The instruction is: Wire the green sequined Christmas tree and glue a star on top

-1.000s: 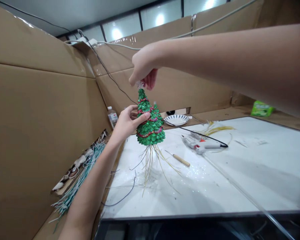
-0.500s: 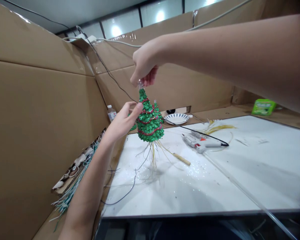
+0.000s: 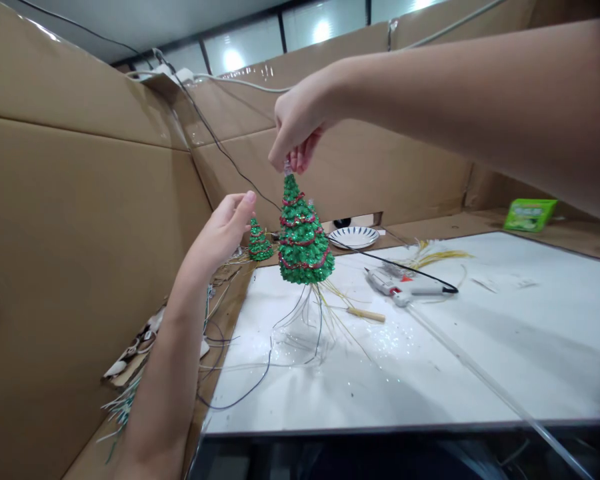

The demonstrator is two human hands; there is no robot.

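Note:
My right hand [image 3: 307,123] pinches the clear tip of a small beaded Christmas tree [image 3: 305,243], green with red garlands, and holds it upright above the white board. Thin wires [image 3: 325,320] hang from under its base. To the left of the tree, my left hand [image 3: 225,223] is raised and apart from it, fingers loosely bent and nothing visible in them. Beyond that hand stands another green beaded tree [image 3: 260,243]. Part of one more tree shows behind the held one.
On the white board [image 3: 430,380] lie a glue gun [image 3: 400,287] with a long clear glue stick, a wooden-handled tool [image 3: 366,314] and yellow wires [image 3: 440,255]. A striped plate [image 3: 353,237] and a green packet [image 3: 529,215] sit farther back. Cardboard walls [image 3: 90,233] enclose the space.
My left hand has come away from the tree, moving left. My right hand has shifted the tree slightly right, and it has turned somewhat, its wires swinging.

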